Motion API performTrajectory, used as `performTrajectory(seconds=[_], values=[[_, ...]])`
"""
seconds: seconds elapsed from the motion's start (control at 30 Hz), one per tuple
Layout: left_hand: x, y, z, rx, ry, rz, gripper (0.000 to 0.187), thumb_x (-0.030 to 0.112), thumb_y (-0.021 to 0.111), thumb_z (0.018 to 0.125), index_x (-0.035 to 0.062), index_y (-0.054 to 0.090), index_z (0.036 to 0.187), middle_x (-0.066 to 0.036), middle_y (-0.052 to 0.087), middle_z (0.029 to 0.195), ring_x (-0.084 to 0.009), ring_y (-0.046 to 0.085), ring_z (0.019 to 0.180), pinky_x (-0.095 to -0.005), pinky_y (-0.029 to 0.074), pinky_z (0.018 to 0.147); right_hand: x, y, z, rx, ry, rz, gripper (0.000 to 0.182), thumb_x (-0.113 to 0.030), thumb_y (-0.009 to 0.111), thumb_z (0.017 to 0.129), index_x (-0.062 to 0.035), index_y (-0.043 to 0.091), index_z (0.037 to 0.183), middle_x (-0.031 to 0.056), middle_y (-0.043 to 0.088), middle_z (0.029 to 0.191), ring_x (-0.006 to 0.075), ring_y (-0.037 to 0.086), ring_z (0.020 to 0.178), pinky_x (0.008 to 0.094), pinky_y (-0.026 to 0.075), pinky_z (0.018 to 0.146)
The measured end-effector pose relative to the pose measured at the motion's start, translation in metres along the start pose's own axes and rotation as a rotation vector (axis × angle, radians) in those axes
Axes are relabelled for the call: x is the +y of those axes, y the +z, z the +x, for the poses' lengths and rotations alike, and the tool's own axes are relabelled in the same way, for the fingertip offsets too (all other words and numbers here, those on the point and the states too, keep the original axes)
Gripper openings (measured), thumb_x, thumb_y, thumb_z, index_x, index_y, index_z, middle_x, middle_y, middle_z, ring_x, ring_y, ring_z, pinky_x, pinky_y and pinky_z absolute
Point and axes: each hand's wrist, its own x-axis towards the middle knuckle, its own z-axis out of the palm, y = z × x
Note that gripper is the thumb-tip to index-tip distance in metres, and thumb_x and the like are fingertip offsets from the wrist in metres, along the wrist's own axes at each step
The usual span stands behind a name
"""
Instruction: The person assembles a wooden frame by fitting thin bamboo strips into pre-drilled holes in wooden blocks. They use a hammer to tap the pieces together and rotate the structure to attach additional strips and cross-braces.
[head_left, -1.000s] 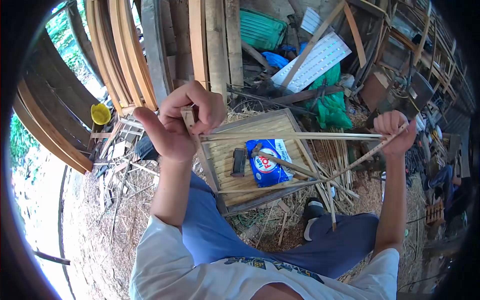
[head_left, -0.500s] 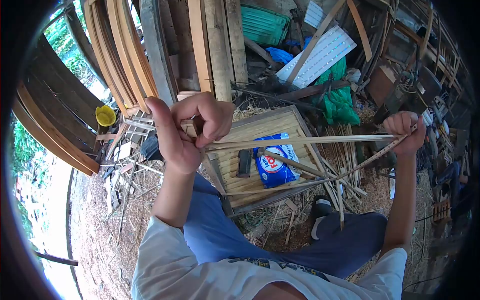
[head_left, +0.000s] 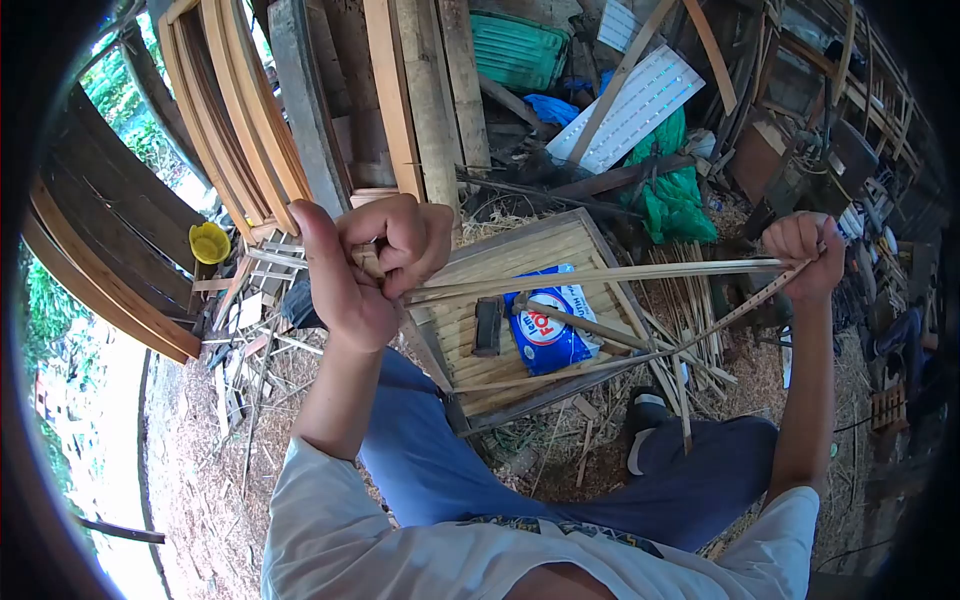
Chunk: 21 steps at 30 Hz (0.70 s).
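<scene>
My left hand (head_left: 375, 262) is closed around the near ends of thin wooden strips (head_left: 600, 277), with its thumb pointing up. At the far ends of these strips, my right hand (head_left: 803, 255) is closed too. It also grips a thin slat (head_left: 735, 318) that slants down and left from the fist. Beneath the strips is a framed bamboo panel (head_left: 460, 362). On this panel lie a blue glue packet (head_left: 560, 350), a small dark block (head_left: 488, 327) and a wooden stick (head_left: 600, 332) resting across the packet. My fingers hide the strips' ends.
Several loose strips (head_left: 690, 300) lie right of the panel. Wood shavings (head_left: 200, 480) and offcuts cover the ground. Curved wooden frames (head_left: 235, 120) and upright boards (head_left: 392, 100) stand behind. A yellow container (head_left: 209, 243), green plastic (head_left: 680, 205) and a white perforated panel (head_left: 630, 110) are farther back.
My right hand has shifted slightly up and left, with the strips tilting a little with it. My left hand has moved barely left. Both grips look the same.
</scene>
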Motion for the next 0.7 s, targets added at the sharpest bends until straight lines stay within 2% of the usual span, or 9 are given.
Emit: performTrajectory(seconds=[0.23,0.33,0.43,0.53,0.7], values=[[0.0016,0.0006,0.0004,-0.001,-0.012,0.024,0.072,0.067,0.001,0.101,0.0120,0.029,0.064,0.005,0.027,0.052,-0.0092,0.021,0.049,-0.0268,0.018,0.049,0.0000,0.0005,0.0003,0.002,0.011,0.009,0.056,-0.040,0.041,0.106,-0.0151,0.035,0.056,-0.0040,0.033,0.051,0.0087,0.025,0.049,0.0289,0.022,0.052],[0.0016,0.0001,0.0017,-0.027,0.007,0.065,0.067,0.061,0.005,0.105,0.0150,0.033,0.065,0.006,0.028,0.049,-0.0101,0.022,0.048,-0.0272,0.020,0.047,0.0004,-0.0009,-0.0002,0.010,0.014,0.009,0.055,-0.038,0.042,0.105,-0.0158,0.035,0.056,-0.0047,0.033,0.051,0.0088,0.024,0.050,0.0288,0.022,0.052],[-0.0001,-0.0010,0.0025,-0.039,0.009,0.036,0.067,0.061,0.005,0.105,0.0150,0.033,0.065,0.006,0.028,0.049,-0.0101,0.022,0.048,-0.0271,0.020,0.047,0.0000,-0.0022,-0.0018,0.032,0.016,0.010,0.053,-0.036,0.043,0.105,-0.0160,0.035,0.056,-0.0049,0.032,0.051,0.0087,0.024,0.050,0.0287,0.022,0.052],[0.0010,0.0008,0.0011,-0.005,-0.025,0.032,0.072,0.067,0.002,0.101,0.0126,0.028,0.063,0.005,0.028,0.050,-0.0098,0.021,0.049,-0.0271,0.018,0.049,0.0015,-0.0038,-0.0021,0.047,-0.003,-0.004,0.053,-0.033,0.043,0.105,-0.0157,0.035,0.056,-0.0046,0.032,0.051,0.0084,0.023,0.050,0.0288,0.021,0.052],[-0.0001,0.0004,0.0022,-0.006,-0.035,-0.006,0.071,0.068,0.003,0.101,0.0132,0.028,0.062,0.005,0.028,0.049,-0.0098,0.021,0.049,-0.0270,0.019,0.048,0.0002,-0.0019,-0.0017,0.078,0.003,-0.054,0.050,-0.028,0.045,0.104,-0.0149,0.035,0.056,-0.0039,0.032,0.050,0.0085,0.023,0.049,0.0290,0.022,0.051]])
